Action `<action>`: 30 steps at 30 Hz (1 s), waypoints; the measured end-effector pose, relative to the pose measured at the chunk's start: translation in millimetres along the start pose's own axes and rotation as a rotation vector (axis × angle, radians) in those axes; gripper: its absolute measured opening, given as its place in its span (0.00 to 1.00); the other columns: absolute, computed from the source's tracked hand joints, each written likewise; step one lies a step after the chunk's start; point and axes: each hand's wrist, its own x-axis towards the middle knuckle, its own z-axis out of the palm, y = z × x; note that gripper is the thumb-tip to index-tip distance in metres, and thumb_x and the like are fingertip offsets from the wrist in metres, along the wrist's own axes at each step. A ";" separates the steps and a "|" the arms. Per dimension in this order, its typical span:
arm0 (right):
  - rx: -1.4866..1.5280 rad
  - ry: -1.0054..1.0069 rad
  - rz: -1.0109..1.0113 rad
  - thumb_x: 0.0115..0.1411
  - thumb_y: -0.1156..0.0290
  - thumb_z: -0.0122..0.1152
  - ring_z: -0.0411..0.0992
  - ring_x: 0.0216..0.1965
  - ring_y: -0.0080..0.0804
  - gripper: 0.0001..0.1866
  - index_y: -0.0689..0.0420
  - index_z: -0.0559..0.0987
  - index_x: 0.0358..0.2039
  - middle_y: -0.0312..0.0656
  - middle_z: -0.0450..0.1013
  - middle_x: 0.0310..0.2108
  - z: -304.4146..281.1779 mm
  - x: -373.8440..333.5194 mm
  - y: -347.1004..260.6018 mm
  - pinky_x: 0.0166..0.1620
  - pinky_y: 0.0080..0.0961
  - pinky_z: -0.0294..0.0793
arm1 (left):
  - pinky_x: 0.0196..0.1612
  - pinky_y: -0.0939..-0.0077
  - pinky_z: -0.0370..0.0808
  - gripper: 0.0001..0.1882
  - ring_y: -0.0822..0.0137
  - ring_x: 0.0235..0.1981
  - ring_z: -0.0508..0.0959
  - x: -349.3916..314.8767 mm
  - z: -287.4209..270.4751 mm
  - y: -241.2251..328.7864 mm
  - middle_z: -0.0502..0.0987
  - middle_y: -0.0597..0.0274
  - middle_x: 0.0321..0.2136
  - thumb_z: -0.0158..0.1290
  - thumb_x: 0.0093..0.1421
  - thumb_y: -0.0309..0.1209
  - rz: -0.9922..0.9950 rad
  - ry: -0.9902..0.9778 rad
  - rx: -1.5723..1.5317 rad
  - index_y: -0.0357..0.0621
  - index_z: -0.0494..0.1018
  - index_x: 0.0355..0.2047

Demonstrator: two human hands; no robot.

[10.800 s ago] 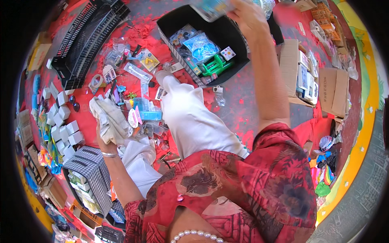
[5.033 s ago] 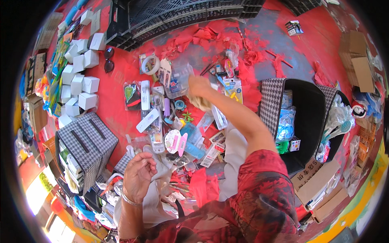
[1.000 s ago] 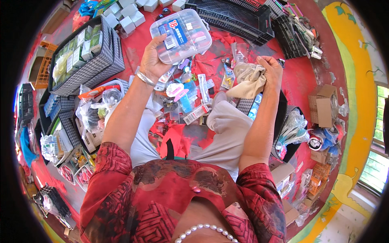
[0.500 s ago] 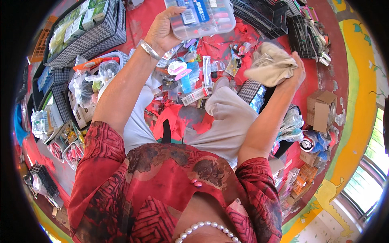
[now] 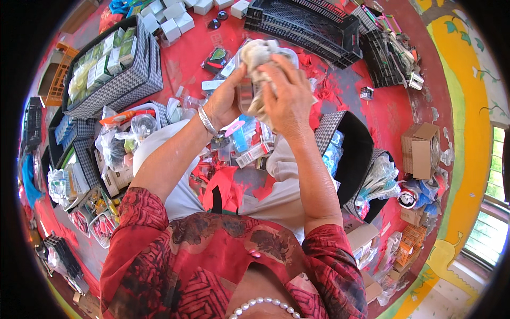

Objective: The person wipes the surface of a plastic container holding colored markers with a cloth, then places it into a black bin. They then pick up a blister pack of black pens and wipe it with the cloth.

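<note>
My left hand [image 5: 225, 102] is closed around the near left side of a clear plastic case [image 5: 245, 98] held up in front of me. A crumpled beige cloth [image 5: 258, 52] lies over the case, bunched against its face. My right hand [image 5: 289, 97] presses the cloth onto the case, its fingers bent over the fabric and slightly blurred. Most of the case is hidden behind the cloth and the right hand. Below, between my legs, are a blue comb-like piece [image 5: 240, 141] and a white packaged item [image 5: 253, 154].
A houndstooth storage box [image 5: 114, 101] filled with small cartons stands at the left. Several white boxes [image 5: 178, 24] and a black plastic crate [image 5: 305, 33] are at the far side. On the right are an open houndstooth bin [image 5: 350, 159] and a cardboard carton [image 5: 421, 150].
My right hand has brought the cloth from the right side in onto the case. The case has come lower and nearer in my left hand. The view has shifted, showing more of the far floor.
</note>
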 end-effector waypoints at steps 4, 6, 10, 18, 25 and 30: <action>-0.184 0.162 0.121 0.47 0.77 0.58 0.68 0.43 0.42 0.11 0.54 0.77 0.34 0.42 0.71 0.41 -19.3 8.2 42.7 0.45 0.30 0.67 | 0.48 0.57 0.72 0.21 0.63 0.46 0.73 -3.1 2.7 -1.7 0.71 0.60 0.46 0.51 0.59 0.37 0.035 -0.072 0.078 0.47 0.62 0.51; -0.128 0.168 0.472 0.48 0.77 0.58 0.71 0.37 0.43 0.10 0.57 0.78 0.33 0.43 0.73 0.35 -33.2 13.5 66.7 0.43 0.31 0.69 | 0.48 0.57 0.73 0.21 0.62 0.45 0.74 -6.5 4.2 -2.0 0.72 0.58 0.45 0.52 0.57 0.32 0.017 -0.072 0.071 0.45 0.62 0.50; 0.159 0.508 0.617 0.46 0.78 0.60 0.73 0.29 0.37 0.08 0.60 0.78 0.30 0.42 0.75 0.28 -62.7 16.1 83.6 0.37 0.28 0.72 | 0.48 0.56 0.72 0.22 0.62 0.44 0.75 -9.4 4.3 5.8 0.73 0.57 0.44 0.54 0.55 0.31 -0.051 -0.121 -0.023 0.44 0.63 0.49; 0.156 0.165 -0.151 0.44 0.71 0.63 0.70 0.39 0.39 0.12 0.54 0.76 0.32 0.39 0.73 0.35 -38.9 37.2 -6.3 0.46 0.36 0.64 | 0.47 0.64 0.74 0.22 0.65 0.41 0.76 -6.8 7.5 -5.0 0.73 0.60 0.42 0.53 0.52 0.20 0.151 -0.214 0.275 0.43 0.63 0.48; 0.071 0.205 -0.010 0.53 0.68 0.57 0.71 0.38 0.42 0.11 0.54 0.75 0.38 0.41 0.72 0.38 -4.1 31.1 6.6 0.39 0.32 0.69 | 0.46 0.65 0.74 0.25 0.65 0.41 0.76 -17.7 4.4 -2.7 0.73 0.59 0.42 0.52 0.50 0.19 0.135 -0.210 0.251 0.42 0.62 0.50; -0.089 0.339 0.473 0.51 0.71 0.58 0.74 0.32 0.41 0.12 0.59 0.78 0.36 0.47 0.75 0.31 -31.4 21.8 79.9 0.39 0.29 0.72 | 0.47 0.62 0.74 0.28 0.64 0.43 0.76 -12.4 2.4 -0.6 0.73 0.57 0.43 0.54 0.46 0.18 0.019 -0.114 0.170 0.41 0.63 0.50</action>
